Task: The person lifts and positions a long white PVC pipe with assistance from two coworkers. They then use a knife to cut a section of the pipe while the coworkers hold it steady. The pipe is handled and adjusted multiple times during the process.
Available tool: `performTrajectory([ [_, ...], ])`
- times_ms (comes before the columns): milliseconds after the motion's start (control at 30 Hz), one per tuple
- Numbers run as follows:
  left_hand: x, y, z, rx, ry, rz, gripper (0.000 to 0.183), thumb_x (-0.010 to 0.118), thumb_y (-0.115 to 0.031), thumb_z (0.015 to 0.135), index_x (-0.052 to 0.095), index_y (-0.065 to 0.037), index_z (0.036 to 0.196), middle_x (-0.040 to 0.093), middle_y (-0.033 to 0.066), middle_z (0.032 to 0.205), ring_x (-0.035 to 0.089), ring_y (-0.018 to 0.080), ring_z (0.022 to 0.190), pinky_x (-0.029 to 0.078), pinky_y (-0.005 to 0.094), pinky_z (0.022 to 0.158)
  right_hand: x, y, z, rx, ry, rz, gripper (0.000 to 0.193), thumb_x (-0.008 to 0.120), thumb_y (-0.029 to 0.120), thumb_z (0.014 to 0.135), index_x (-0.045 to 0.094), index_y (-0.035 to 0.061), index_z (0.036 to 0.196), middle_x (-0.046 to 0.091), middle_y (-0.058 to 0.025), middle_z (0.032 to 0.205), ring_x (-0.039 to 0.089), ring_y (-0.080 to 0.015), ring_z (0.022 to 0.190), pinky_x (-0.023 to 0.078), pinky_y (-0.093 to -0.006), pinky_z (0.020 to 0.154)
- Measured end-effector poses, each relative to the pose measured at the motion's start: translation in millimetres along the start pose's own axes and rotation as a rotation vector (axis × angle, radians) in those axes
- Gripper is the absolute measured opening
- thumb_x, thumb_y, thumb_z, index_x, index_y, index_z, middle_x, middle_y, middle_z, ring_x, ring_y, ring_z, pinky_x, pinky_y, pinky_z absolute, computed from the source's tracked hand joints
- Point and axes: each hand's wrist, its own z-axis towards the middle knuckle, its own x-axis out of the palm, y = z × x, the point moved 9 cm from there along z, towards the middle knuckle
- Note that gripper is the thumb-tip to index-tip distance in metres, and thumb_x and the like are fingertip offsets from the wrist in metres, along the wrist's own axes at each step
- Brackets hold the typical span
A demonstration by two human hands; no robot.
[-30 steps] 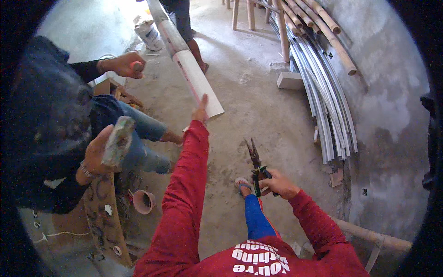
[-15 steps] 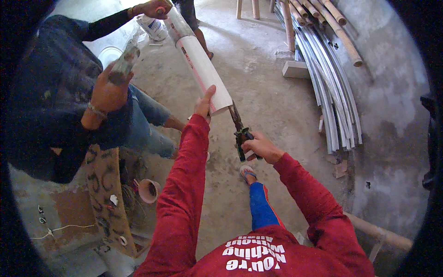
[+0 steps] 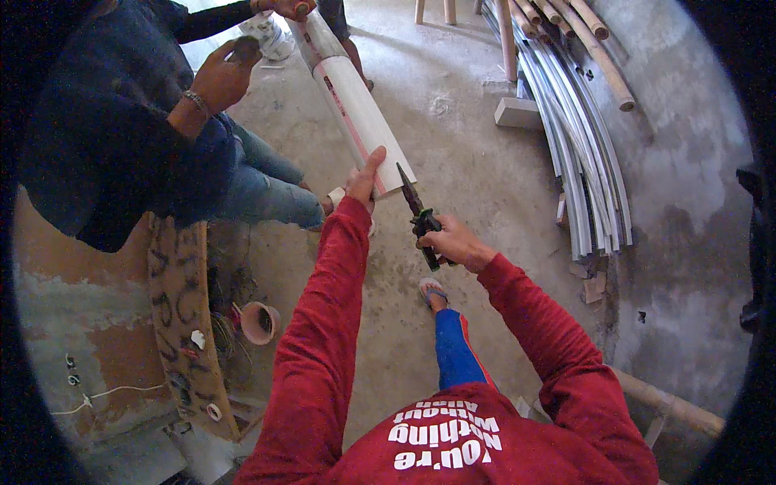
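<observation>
A white plastic pipe (image 3: 353, 105) with a red printed stripe slants down toward me from the upper left. My left hand (image 3: 366, 179) wraps around its near end from the left, thumb on top. My right hand (image 3: 454, 242) grips a hand tool (image 3: 422, 222) by its black-and-green handle. Its long dark blade tapers to a point over the pipe's near right edge; whether it touches the pipe I cannot tell. Another person's hand (image 3: 287, 6) is at the pipe's far end. That person's other hand (image 3: 218, 81) holds a dark object seen end-on.
The other person's legs (image 3: 263, 178) stand left of the pipe. Bent metal channels (image 3: 570, 137) and bamboo poles (image 3: 602, 61) lie along the right wall. A pale block (image 3: 517, 113) sits beside them. At lower left are a small bucket (image 3: 259, 322) and a marked board (image 3: 186, 315).
My right hand and the tool have moved slightly up, bringing the tip over the pipe's edge. The other person's object-holding hand has risen away from me. The pipe's near end has shifted slightly right.
</observation>
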Motion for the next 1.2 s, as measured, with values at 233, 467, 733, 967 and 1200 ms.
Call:
performTrajectory([
  [233,1.4,-5.5,-6.7,0.031,-0.018,-0.017,0.085,0.08,-0.044,0.075,0.042,0.003,0.134,0.058,0.0117,0.118,0.06,0.0225,0.103,0.05,0.0351,0.089,1.2,-1.3,7.1,-0.105,0.007,-0.064,0.02,0.064,0.018,0.079,0.06,0.0044,0.093,0.057,-0.0012,0.076,0.051,-0.0111,0.064,0.044,-0.0288,0.054],
  [467,1.7,-4.7,-12.4,0.044,-0.013,-0.022,0.082,0.082,-0.041,0.074,0.044,0.002,0.132,0.06,0.0112,0.116,0.062,0.0225,0.099,0.051,0.0347,0.085,9.4,4.6,1.0,-0.082,0.04,0.111,0.018,0.064,0.014,0.082,0.058,0.0022,0.094,0.057,-0.0025,0.074,0.054,-0.0127,0.059,0.045,-0.0286,0.052],
  [733,-1.0,-10.6,-19.3,0.006,-0.075,0.004,0.083,0.08,-0.043,0.074,0.043,0.002,0.133,0.06,0.0116,0.116,0.061,0.023,0.101,0.051,0.0355,0.087,20.8,10.0,-5.7,-0.077,0.092,0.284,0.018,0.06,0.009,0.084,0.053,0.0036,0.099,0.053,-0.0011,0.073,0.053,-0.0115,0.058,0.046,-0.0281,0.049],
  [967,3.0,1.6,-26.7,0.023,-0.001,-0.044,0.085,0.08,-0.046,0.074,0.042,0.001,0.133,0.059,0.012,0.117,0.061,0.0235,0.102,0.051,0.0361,0.087,30.6,3.9,-22.7,-0.107,0.103,0.382,0.016,0.06,0.009,0.083,0.052,0.0066,0.096,0.052,-0.0012,0.074,0.051,-0.0118,0.058,0.045,-0.0276,0.051],
  [1200,-9.3,-9.0,-43.9,0.039,-0.099,0.046,0.066,0.07,-0.053,0.081,0.053,-0.004,0.12,0.064,0.0075,0.104,0.063,0.0185,0.089,0.051,0.0343,0.072,46.2,10.1,-13.8,-0.125,0.134,0.44,0.012,0.062,0.011,0.083,0.052,0.0086,0.09,0.05,-0.0003,0.069,0.049,-0.0118,0.053,0.042,-0.0287,0.047],
])
